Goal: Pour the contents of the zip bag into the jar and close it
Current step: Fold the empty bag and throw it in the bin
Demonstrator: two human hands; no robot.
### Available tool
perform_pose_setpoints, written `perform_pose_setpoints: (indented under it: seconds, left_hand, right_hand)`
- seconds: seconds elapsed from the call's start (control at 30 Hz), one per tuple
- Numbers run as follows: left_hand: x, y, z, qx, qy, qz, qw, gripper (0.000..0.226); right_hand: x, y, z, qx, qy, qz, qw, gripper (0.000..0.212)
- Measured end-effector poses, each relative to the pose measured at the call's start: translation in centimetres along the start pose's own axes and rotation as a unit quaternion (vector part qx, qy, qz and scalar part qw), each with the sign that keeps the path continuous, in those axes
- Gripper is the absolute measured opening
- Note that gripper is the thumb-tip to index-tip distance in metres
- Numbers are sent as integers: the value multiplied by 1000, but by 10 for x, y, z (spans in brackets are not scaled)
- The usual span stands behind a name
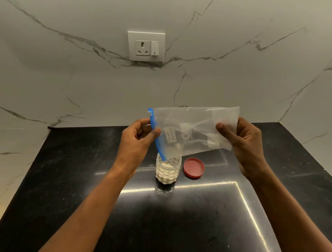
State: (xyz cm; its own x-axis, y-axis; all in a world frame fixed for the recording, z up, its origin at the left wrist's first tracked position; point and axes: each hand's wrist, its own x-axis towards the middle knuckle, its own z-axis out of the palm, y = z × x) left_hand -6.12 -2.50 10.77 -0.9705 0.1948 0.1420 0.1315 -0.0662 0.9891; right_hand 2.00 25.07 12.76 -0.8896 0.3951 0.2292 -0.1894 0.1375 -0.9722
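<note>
A clear zip bag (pixel 195 129) with a blue zip strip hangs sideways above the counter, and it looks nearly empty. My left hand (pixel 137 143) pinches its blue zip end, whose lower corner dips into the mouth of the jar. My right hand (pixel 241 139) grips the bag's bottom end, raised a little higher. The clear dimpled jar (pixel 167 171) stands upright on the black counter, open, holding white powder. Its red lid (pixel 194 167) lies flat just right of the jar.
The black stone counter (pixel 67 193) runs from the marble wall toward me. A white wall socket with a switch (pixel 147 45) sits on the marble wall behind. Marble side walls close in the counter on both sides.
</note>
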Motion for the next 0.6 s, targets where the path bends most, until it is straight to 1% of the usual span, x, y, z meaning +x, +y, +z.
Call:
perform_pose_setpoints:
  seconds: [0.07,0.13,0.2,0.27,0.3,0.33,0.37,0.43,0.47,0.53,0.6]
  left_hand:
    - [-2,18,-4,0,-1,24,1000,22]
    - [-3,34,-12,-6,-1,34,999,17]
    - [-4,50,-25,2,4,25,1000,14]
    - [-5,60,-41,41,15,20,999,17]
    - [-5,63,-48,68,19,21,997,16]
    - [-6,65,-57,98,24,25,995,14]
    - [-8,65,-64,129,25,29,991,11]
    - [-13,64,-77,188,18,35,981,9]
    - [-16,64,-81,217,11,37,975,10]
    - [-25,61,-86,277,-3,47,960,16]
    - [-34,59,-88,321,-13,61,945,21]
  right_hand:
    - [-4,0,3,55,2,46,997,36]
    - [-11,5,10,72,-23,108,991,39]
    - [-22,13,22,74,-91,157,981,42]
    - [-34,19,35,60,-172,172,968,50]
    - [-38,21,41,40,-188,165,967,54]
    - [-41,20,49,7,-180,142,973,58]
    - [-41,18,57,-36,-152,103,982,58]
    - [-39,11,77,-92,-101,1,991,47]
    - [-37,7,88,-93,-101,-40,990,40]
    - [-36,-3,114,-91,-139,-88,982,29]
    - [-35,-9,141,-103,-175,-107,973,26]
